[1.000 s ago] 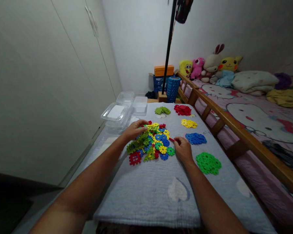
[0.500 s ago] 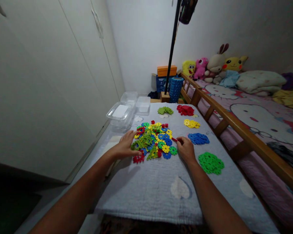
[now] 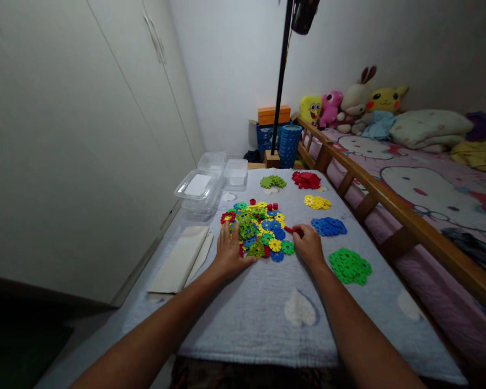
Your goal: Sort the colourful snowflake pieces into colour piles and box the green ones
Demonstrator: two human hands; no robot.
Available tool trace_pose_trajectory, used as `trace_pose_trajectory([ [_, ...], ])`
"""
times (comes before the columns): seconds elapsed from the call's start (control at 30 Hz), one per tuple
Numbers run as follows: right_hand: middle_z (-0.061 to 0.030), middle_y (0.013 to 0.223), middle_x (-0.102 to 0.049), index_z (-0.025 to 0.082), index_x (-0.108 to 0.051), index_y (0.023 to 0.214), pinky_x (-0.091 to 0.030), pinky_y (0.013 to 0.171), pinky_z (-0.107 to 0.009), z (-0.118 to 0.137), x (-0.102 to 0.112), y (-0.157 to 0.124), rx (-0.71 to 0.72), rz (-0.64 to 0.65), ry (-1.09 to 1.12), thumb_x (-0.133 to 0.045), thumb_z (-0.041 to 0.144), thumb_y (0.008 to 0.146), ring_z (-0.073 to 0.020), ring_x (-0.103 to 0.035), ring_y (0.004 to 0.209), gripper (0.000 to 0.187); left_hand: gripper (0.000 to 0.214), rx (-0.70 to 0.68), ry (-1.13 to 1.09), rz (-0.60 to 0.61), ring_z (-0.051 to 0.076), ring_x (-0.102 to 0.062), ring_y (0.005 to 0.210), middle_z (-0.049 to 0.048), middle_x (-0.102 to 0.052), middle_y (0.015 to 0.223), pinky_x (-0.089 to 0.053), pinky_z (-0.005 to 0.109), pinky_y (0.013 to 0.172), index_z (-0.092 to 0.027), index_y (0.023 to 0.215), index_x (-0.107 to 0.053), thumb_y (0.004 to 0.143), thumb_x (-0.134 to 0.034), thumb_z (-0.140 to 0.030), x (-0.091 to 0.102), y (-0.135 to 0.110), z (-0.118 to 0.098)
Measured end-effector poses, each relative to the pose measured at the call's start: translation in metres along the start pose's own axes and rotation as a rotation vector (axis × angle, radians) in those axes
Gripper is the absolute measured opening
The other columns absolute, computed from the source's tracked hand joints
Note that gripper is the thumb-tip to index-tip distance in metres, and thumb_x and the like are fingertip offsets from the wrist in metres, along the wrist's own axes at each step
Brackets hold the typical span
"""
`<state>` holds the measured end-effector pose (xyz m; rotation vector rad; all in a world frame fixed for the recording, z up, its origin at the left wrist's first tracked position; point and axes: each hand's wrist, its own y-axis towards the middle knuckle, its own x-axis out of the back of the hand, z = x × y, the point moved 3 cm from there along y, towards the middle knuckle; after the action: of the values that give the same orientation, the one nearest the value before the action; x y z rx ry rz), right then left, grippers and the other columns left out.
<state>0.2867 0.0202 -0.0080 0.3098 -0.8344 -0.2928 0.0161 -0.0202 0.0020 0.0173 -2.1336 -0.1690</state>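
A mixed pile of colourful plastic snowflake discs (image 3: 261, 227) lies on a pale blue cloth (image 3: 267, 308). My left hand (image 3: 229, 254) rests flat on the pile's near-left edge, fingers stretched out, covering a red piece. My right hand (image 3: 308, 246) sits at the pile's right side and pinches a small red piece (image 3: 289, 229) between thumb and fingers. Sorted heaps lie to the right and behind: bright green (image 3: 349, 266), blue (image 3: 328, 226), yellow (image 3: 317, 202), red (image 3: 306, 180) and olive green (image 3: 272, 181).
Clear plastic containers (image 3: 198, 189) stand at the cloth's far left corner. A folded beige sheet (image 3: 180, 259) lies to the left. A wooden bed rail (image 3: 389, 210) runs along the right, with plush toys (image 3: 348, 105) behind. A black pole (image 3: 279, 86) rises at the back.
My left hand has slid from the pile's far side down its left edge to the near-left corner, pushing pieces closer together. My right hand has stayed put with the red piece.
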Motion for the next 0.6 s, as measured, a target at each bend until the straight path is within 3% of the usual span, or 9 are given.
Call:
trace_pose_trajectory([
  [0.23, -0.0093, 0.095, -0.072, 0.020, -0.072, 0.088, -0.044, 0.095, -0.038, -0.003, 0.000, 0.000, 0.029, -0.004, -0.039, -0.051, 0.017, 0.077, -0.0244, -0.061, 0.096, 0.024, 0.121, -0.048, -0.005, 0.014, 0.043, -0.011, 0.155, 0.0201, -0.019, 0.167, -0.007, 0.068, 0.121, -0.028, 0.156, -0.025, 0.056, -0.087, -0.059, -0.006, 0.021, -0.022],
  [0.33, -0.0095, 0.095, -0.072, 0.019, -0.072, 0.090, -0.044, 0.094, -0.039, -0.003, -0.001, 0.000, 0.034, 0.007, -0.026, -0.051, 0.017, 0.077, -0.0247, -0.061, 0.095, 0.025, 0.117, -0.088, -0.041, 0.007, 0.042, -0.012, 0.155, 0.0197, -0.020, 0.166, -0.009, 0.065, 0.122, -0.026, 0.155, -0.029, 0.059, -0.085, -0.063, -0.001, 0.030, -0.026],
  [0.43, -0.0097, 0.094, -0.072, 0.018, -0.072, 0.091, -0.044, 0.092, -0.038, -0.003, 0.000, 0.000, 0.017, 0.000, -0.005, -0.052, 0.019, 0.077, -0.0245, -0.060, 0.092, 0.024, 0.082, -0.076, -0.059, -0.094, 0.036, -0.021, 0.154, 0.0172, -0.029, 0.163, -0.018, 0.056, 0.124, -0.023, 0.148, -0.041, 0.081, -0.069, -0.061, 0.011, 0.047, -0.020],
  [0.5, -0.0096, 0.093, -0.072, 0.018, -0.071, 0.093, -0.045, 0.090, -0.038, -0.002, 0.001, 0.000, 0.006, -0.011, 0.016, -0.054, 0.022, 0.079, -0.0243, -0.060, 0.091, 0.023, 0.055, 0.001, -0.054, -0.200, 0.032, -0.030, 0.150, 0.0150, -0.040, 0.156, -0.024, 0.052, 0.123, -0.023, 0.138, -0.052, 0.093, -0.053, -0.055, 0.021, 0.059, -0.010],
  [0.6, -0.0094, 0.091, -0.071, 0.018, -0.071, 0.093, -0.045, 0.086, -0.037, -0.001, 0.003, 0.000, 0.006, -0.026, 0.050, -0.055, 0.028, 0.082, -0.0242, -0.060, 0.088, 0.021, 0.044, 0.095, -0.043, -0.271, 0.030, -0.046, 0.138, 0.0147, -0.055, 0.138, -0.035, 0.048, 0.118, -0.020, 0.128, -0.059, 0.098, -0.044, -0.048, 0.026, 0.070, 0.005],
])
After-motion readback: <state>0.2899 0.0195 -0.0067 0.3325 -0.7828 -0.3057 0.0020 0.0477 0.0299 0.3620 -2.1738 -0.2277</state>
